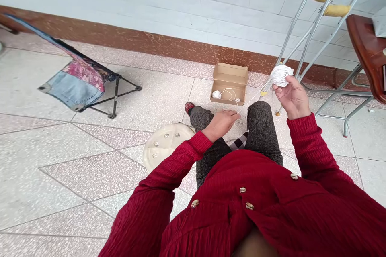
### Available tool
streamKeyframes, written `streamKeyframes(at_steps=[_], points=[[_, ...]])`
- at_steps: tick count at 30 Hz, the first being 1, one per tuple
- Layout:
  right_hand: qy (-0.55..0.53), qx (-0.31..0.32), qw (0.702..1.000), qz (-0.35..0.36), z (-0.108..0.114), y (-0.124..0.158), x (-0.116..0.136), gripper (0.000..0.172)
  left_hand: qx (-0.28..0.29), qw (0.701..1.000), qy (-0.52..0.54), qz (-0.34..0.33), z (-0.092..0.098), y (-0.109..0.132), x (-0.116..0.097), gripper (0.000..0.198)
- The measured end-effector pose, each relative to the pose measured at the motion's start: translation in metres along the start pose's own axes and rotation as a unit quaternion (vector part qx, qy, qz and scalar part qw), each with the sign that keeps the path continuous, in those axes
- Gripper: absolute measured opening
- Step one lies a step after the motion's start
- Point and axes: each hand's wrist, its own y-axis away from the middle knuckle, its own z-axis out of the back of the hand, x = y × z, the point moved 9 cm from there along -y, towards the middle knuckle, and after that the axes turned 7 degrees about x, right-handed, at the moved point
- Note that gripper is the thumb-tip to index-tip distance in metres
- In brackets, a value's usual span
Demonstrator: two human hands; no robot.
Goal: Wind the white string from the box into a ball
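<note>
A ball of white yarn [281, 75] is held up at the right by my right hand [292, 95], whose fingers and thumb close on its lower side. From the ball a thin white strand [251, 99] slants down to the left. My left hand [222, 123] pinches that strand above my left knee, its fingers pressed together. Beyond my knees an open cardboard box [230, 70] lies on the floor. Inside it sit a smaller white yarn ball [216, 94], a tiny wound piece [238, 100] and a loose loop of strand.
A folding fabric chair [80, 84] stands at the left. Beside my left leg is a round cream stool [164, 142] with holes. Metal crutches [313, 28] with yellow grips lean on the wall at the right, near a brown chair [366, 56] with metal legs.
</note>
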Motion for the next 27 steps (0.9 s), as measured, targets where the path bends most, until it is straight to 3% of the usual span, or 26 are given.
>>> streamKeyframes(at_steps=[4, 6, 10, 13, 18, 22, 27], points=[[0.038, 0.055, 0.997, -0.043, -0.027, 0.013, -0.011, 0.023, -0.089, 0.985, 0.146, 0.009, 0.007, -0.006, 0.006, 0.026], [0.048, 0.074, 0.994, -0.063, -0.037, 0.017, -0.018, 0.025, -0.148, 0.958, 0.244, 0.027, 0.018, -0.010, 0.019, 0.026], [0.053, 0.100, 0.990, -0.080, -0.052, 0.021, -0.024, 0.028, -0.226, 0.891, 0.374, 0.126, 0.033, -0.021, 0.057, 0.032], [0.051, 0.112, 0.989, -0.080, -0.062, 0.024, -0.021, 0.028, -0.227, 0.876, 0.399, 0.147, 0.035, -0.038, 0.066, 0.037], [0.046, 0.105, 0.992, -0.053, -0.067, 0.024, -0.007, 0.026, -0.172, 0.896, 0.400, 0.087, 0.021, -0.062, 0.050, 0.019], [0.033, 0.068, 0.997, -0.018, -0.048, 0.016, 0.007, 0.029, -0.187, 0.872, 0.436, 0.118, 0.009, -0.056, 0.056, 0.021], [0.019, 0.030, 0.999, -0.029, -0.021, 0.008, 0.001, 0.024, -0.218, 0.861, 0.426, 0.174, 0.009, -0.040, 0.072, 0.030]])
